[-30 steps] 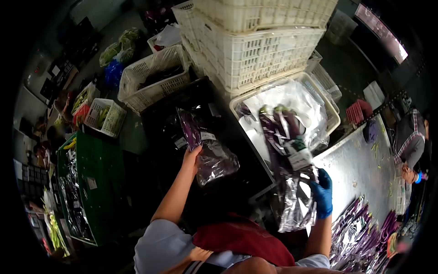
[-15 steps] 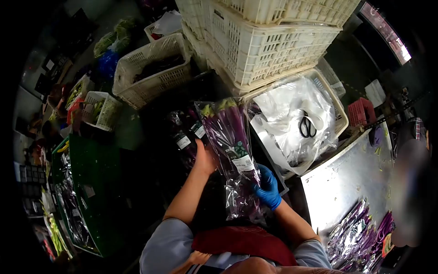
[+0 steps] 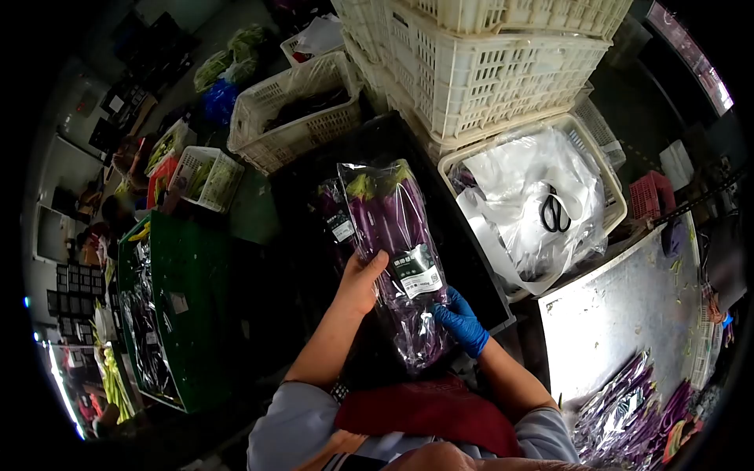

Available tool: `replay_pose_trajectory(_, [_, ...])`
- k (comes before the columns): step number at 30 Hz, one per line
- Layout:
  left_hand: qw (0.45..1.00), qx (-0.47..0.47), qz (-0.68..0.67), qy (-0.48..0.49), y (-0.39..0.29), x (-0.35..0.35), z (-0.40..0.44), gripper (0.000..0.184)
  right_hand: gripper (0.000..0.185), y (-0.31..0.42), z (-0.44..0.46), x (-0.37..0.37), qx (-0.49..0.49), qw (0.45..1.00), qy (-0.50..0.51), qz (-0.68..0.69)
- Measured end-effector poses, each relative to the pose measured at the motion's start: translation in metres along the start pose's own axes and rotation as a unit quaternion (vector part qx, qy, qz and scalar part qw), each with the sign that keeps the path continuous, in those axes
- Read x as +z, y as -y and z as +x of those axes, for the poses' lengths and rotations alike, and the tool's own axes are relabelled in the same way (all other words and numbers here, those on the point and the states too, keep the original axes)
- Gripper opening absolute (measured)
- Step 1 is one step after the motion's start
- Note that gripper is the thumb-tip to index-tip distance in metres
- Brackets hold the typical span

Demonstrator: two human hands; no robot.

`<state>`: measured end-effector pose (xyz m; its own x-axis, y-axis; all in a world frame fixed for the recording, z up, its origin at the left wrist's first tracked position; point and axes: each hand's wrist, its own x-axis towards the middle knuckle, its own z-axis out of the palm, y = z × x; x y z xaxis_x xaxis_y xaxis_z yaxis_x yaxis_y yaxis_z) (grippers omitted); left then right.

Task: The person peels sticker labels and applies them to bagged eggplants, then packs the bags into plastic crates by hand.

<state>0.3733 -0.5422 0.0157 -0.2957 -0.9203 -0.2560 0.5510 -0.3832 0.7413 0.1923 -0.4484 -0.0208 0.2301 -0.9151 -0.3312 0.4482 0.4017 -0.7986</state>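
Observation:
A clear plastic bag of long purple eggplants (image 3: pixel 390 224) is held up in front of me, green stem ends away from me, its white-and-dark label facing up. My left hand (image 3: pixel 361 284), bare, is closed on its left edge, thumb on top and the other fingers hidden beneath. My right hand (image 3: pixel 463 322), in a blue glove, pinches the bag's lower right side near the loose, crinkled end. Beneath lies a black crate (image 3: pixel 302 177), where another labelled eggplant bag (image 3: pixel 338 224) sits partly covered by the held one.
To the right, a cream crate (image 3: pixel 616 200) holds plastic bags (image 3: pixel 522 169) and black-handled scissors (image 3: pixel 554 210). Stacked crates (image 3: pixel 510 86) rise ahead. More eggplants (image 3: pixel 616 416) lie on a metal table (image 3: pixel 613 322). A green crate (image 3: pixel 184 314) with bagged produce stands left.
The eggplant bag has turned so its label shows more squarely, and my left thumb now lies over its edge. My view has shifted, moving the surroundings rightward in the picture.

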Motion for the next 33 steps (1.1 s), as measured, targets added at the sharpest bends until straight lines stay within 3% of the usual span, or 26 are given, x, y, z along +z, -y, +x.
replay_pose_trajectory(4, [0.998, -0.058, -0.022, -0.006, -0.010, 0.010, -0.013, 0.048, 0.051, -0.002, -0.002, -0.006, 0.031, 0.998, 0.051, 0.036])
replay_pose_trajectory(7, [1.000, -0.008, 0.006, 0.005, 0.001, 0.005, -0.015, 0.049, 0.046, 0.001, -0.006, -0.008, 0.062, 0.991, 0.057, 0.100])
replay_pose_trajectory(12, [0.995, -0.010, -0.097, -0.002, 0.013, -0.009, -0.018, 0.032, 0.052, -0.006, -0.008, -0.006, -0.003, 0.998, 0.052, 0.017])
replay_pose_trajectory(19, [0.988, -0.027, -0.151, 0.001, 0.014, -0.018, -0.018, 0.024, 0.055, -0.015, -0.008, -0.007, -0.052, 0.997, 0.063, -0.009])
replay_pose_trajectory(23, [0.990, -0.034, -0.133, 0.038, 0.025, -0.040, -0.014, 0.028, 0.056, -0.019, -0.013, -0.005, -0.050, 0.997, 0.051, -0.009])
replay_pose_trajectory(24, [0.985, -0.028, -0.139, 0.102, 0.012, -0.022, -0.018, 0.031, 0.055, -0.020, -0.013, -0.003, -0.054, 0.997, 0.046, -0.004])
replay_pose_trajectory(27, [0.995, 0.005, -0.100, 0.031, 0.018, -0.022, -0.019, 0.034, 0.055, -0.013, -0.016, 0.003, -0.040, 0.998, 0.044, -0.002])
replay_pose_trajectory(30, [0.995, -0.008, -0.095, 0.015, 0.023, -0.030, -0.014, 0.034, 0.054, -0.013, -0.015, 0.005, -0.039, 0.998, 0.051, -0.008])
replay_pose_trajectory(33, [0.986, -0.048, -0.143, -0.070, 0.023, -0.032, -0.007, 0.032, 0.058, -0.014, -0.011, 0.009, -0.048, 0.998, 0.048, -0.007])
